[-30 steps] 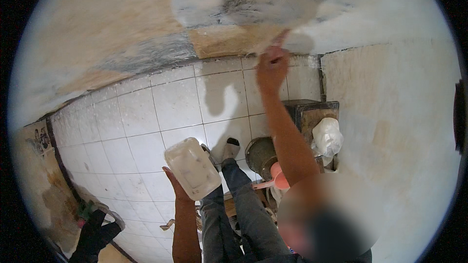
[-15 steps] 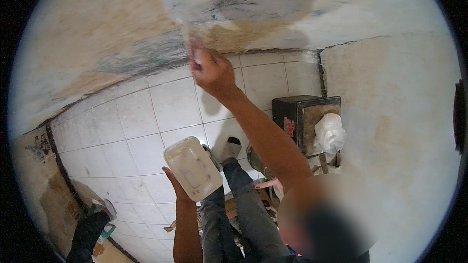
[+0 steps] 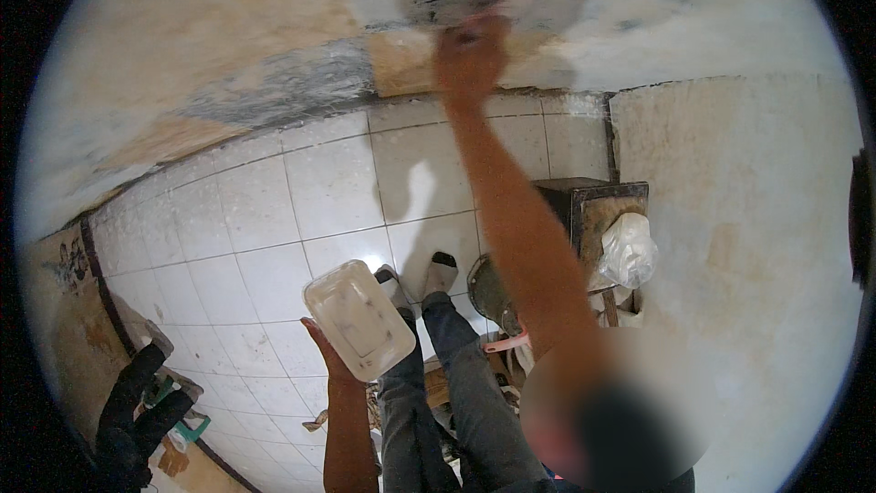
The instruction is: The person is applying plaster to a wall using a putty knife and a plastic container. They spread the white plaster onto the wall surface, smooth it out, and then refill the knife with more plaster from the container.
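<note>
My right hand (image 3: 470,55) is raised against the mottled, patchy wall (image 3: 237,27) at the top, closed around a reddish tool (image 3: 493,5), blurred by motion and largely hidden by my fingers. Dark grey marks and an ochre patch surround it on that surface. Low in the middle, my left hand (image 3: 336,351) grips a translucent rectangular plastic container (image 3: 359,318) from its left side, holding it above my legs. The container has a whitish look with dark smudges.
Below me lies white tiled floor (image 3: 246,246). At right stand a dark box (image 3: 579,219) with a white plastic bag (image 3: 628,251), a bucket (image 3: 484,288) and a pink plastic handle (image 3: 506,342). Another person's dark-clothed legs (image 3: 123,411) show at lower left.
My right hand swept left along the bottom of the wall, then moved up and back rightward. My left hand and the container stayed nearly still. The other person's legs shifted.
</note>
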Motion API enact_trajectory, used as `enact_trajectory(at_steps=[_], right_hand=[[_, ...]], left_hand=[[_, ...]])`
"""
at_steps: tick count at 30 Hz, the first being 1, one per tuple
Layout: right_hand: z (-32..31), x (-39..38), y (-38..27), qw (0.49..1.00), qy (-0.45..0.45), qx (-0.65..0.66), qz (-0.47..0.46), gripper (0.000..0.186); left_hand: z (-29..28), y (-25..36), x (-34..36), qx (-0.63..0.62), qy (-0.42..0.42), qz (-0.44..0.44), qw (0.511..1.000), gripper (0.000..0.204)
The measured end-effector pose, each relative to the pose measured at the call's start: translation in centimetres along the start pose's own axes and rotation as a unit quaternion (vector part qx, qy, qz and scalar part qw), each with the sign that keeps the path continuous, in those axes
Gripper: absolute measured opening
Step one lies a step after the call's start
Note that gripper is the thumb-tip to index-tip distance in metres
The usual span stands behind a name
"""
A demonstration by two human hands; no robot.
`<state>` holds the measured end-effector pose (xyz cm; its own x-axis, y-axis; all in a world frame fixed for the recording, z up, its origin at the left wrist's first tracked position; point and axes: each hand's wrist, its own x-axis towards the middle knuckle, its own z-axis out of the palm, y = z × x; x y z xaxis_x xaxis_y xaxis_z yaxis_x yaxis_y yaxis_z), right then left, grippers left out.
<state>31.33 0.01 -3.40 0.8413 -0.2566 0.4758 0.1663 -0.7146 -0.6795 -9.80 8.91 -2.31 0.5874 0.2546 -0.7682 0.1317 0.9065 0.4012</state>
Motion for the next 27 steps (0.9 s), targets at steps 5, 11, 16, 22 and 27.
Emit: enact_trajectory(at_steps=[5,11,16,22,27], right_hand=[[-1.4,-8.7,-4.7,0.978,-0.13,0.134,-0.089,0.021],[-2.3,-4.4,1.8,0.997,-0.071,0.037,0.006,0.019],[4.1,-5.5,-0.9,0.93,-0.081,0.022,-0.358,0.032],[-0.5,-11.1,4.9,0.971,-0.227,0.026,-0.066,0.029],[-4.2,-0.4,12.7,0.843,-0.031,0.466,0.268,0.011]], left_hand=[[0.7,0.2,0.5,0.055,-0.012,0.0,0.998,0.09],[0.1,0.8,0.2,0.02,0.023,0.019,0.999,0.089],[-0.5,0.1,1.4,0.022,0.029,0.013,0.999,0.09],[-1.2,0.6,1.0,0.043,0.023,0.023,0.999,0.09],[-2.2,0.8,1.0,0.005,0.018,-0.007,1.0,0.09]])
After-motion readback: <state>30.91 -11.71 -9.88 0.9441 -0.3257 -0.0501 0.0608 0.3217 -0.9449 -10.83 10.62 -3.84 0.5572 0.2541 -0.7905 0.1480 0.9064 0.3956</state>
